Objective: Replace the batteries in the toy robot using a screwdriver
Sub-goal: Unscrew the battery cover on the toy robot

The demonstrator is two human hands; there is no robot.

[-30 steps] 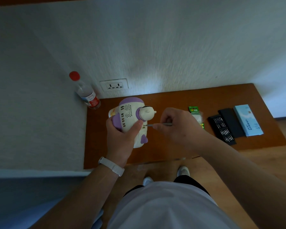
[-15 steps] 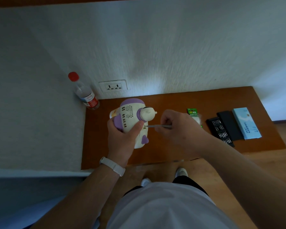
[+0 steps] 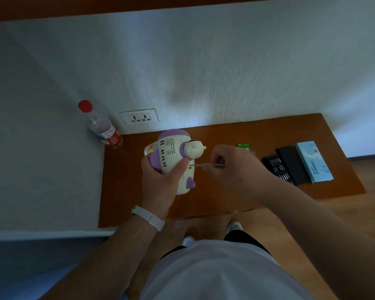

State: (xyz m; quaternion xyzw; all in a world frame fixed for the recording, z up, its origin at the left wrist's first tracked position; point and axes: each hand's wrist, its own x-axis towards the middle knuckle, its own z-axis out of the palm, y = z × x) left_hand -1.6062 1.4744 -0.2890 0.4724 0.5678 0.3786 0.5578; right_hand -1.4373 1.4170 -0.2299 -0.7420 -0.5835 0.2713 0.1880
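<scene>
Toy: white-and-purple plastic toy robot (image 3: 173,156), held above the brown wooden table (image 3: 225,200).
Left hand (image 3: 160,180): fingers wrapped round the toy's body.
Right hand (image 3: 232,167): pinches a thin metal screwdriver (image 3: 206,165), tip at the toy's back.
Right of grip: green battery pack (image 3: 243,146), black bit case (image 3: 278,168).

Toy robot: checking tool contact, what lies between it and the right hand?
Head view: only the thin screwdriver shaft, pinched by the right hand, its tip at a hole in the toy robot.
</scene>
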